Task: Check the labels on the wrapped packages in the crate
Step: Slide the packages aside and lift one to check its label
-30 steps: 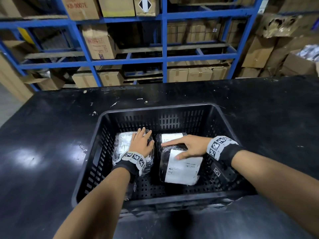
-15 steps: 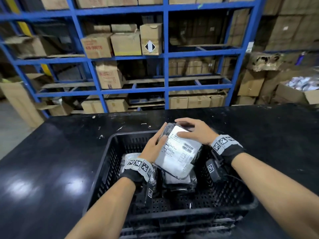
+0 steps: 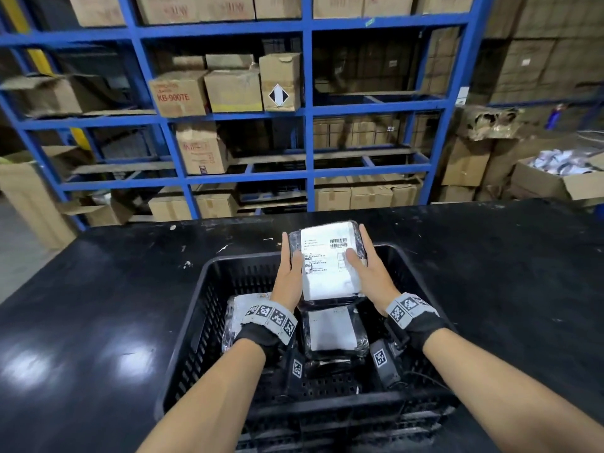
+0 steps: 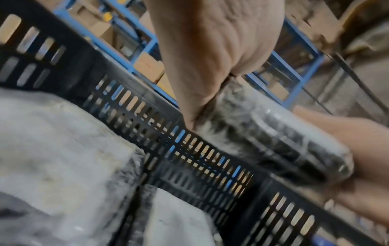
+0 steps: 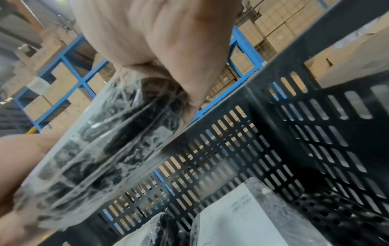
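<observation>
I hold a black package wrapped in clear film (image 3: pixel 327 266) above the black slotted crate (image 3: pixel 209 308), its white label with barcodes facing me. My left hand (image 3: pixel 289 273) grips its left edge and my right hand (image 3: pixel 369 269) grips its right edge, thumbs on the label. The wrist views show its wrapped underside (image 4: pixel 273 141) (image 5: pixel 88 158) between my palms. Two more wrapped packages lie in the crate: one with a white label (image 3: pixel 331 331) in the middle, another (image 3: pixel 238 312) at the left, partly hidden by my left wrist.
The crate stands on a black table (image 3: pixel 98 305) with glare patches at the left. Behind the table rise blue steel racks (image 3: pixel 307 125) loaded with cardboard boxes. More cartons are stacked at the right (image 3: pixel 536 178).
Both hands have lifted the labelled package out of the crate and turned it label-up, gripping it by both edges. The package that lay beneath it now shows.
</observation>
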